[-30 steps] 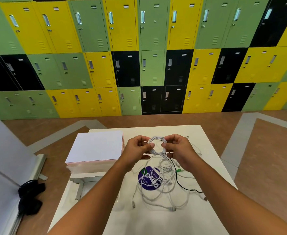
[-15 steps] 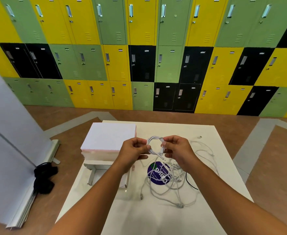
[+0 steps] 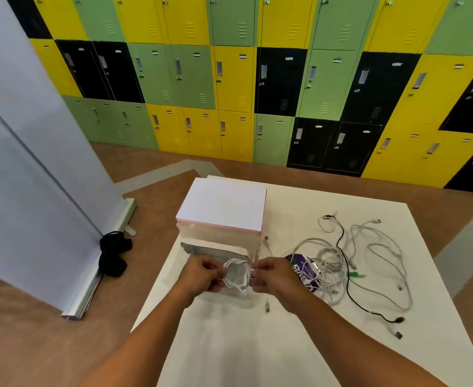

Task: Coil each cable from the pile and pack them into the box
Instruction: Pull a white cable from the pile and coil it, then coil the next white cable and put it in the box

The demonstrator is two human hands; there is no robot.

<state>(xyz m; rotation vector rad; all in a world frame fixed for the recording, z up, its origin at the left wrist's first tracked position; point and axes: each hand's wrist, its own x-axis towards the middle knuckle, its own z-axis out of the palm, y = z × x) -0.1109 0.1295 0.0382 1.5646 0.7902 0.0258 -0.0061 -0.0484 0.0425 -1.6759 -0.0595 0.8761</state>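
Observation:
A small coil of white cable (image 3: 236,276) hangs between my two hands, one plug end dangling below it. My left hand (image 3: 202,273) pinches the coil's left side and my right hand (image 3: 273,275) pinches its right side. The coil is held just in front of the white box (image 3: 224,210), whose flat lid faces up, over a grey open part (image 3: 215,251) at the box's near side. To the right on the white table (image 3: 257,344) lies a tangled pile of white and grey cables (image 3: 341,261) with one black cable (image 3: 350,291) running through it.
A purple round sticker (image 3: 303,270) lies under the pile's left edge. A loose plug (image 3: 267,306) rests on the table near my right wrist. Left of the table stands a grey roll-up banner (image 3: 28,191) with a black bundle (image 3: 114,255) at its foot. Lockers line the far wall.
Both hands carried the coiled white cable left, away from above the pile to the near side of the box. The view turned left with them, so the pile now lies to the right.

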